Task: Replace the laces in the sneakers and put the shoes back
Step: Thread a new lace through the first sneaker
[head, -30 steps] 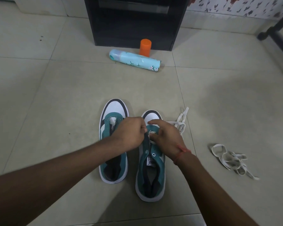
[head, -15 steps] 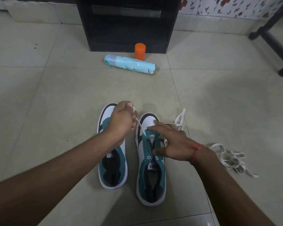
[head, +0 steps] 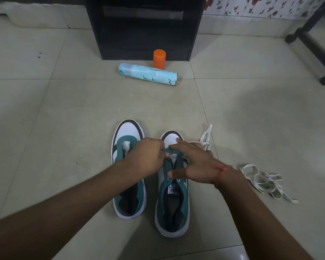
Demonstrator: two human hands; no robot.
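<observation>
- The left hand [head: 146,159] curls its fingertips at the lowest eyelets of the right-hand sneaker [head: 174,186], apparently pinching the white lace [head: 174,156] there; the pinch itself is hidden.
- The right hand [head: 193,162] lies flat, fingers straight, pressing the toe and tongue, thumb across the vamp.
- The lace's slack [head: 204,137] trails off past the toe onto the floor.
- The left-hand sneaker [head: 128,147] stands just beside it, unlaced.
- A second lace [head: 261,180] lies bunched well to the right.
- To thread well, judge it so: keep the shoe pinned, feed the tip squarely through, draw both ends even, untwisted.
</observation>
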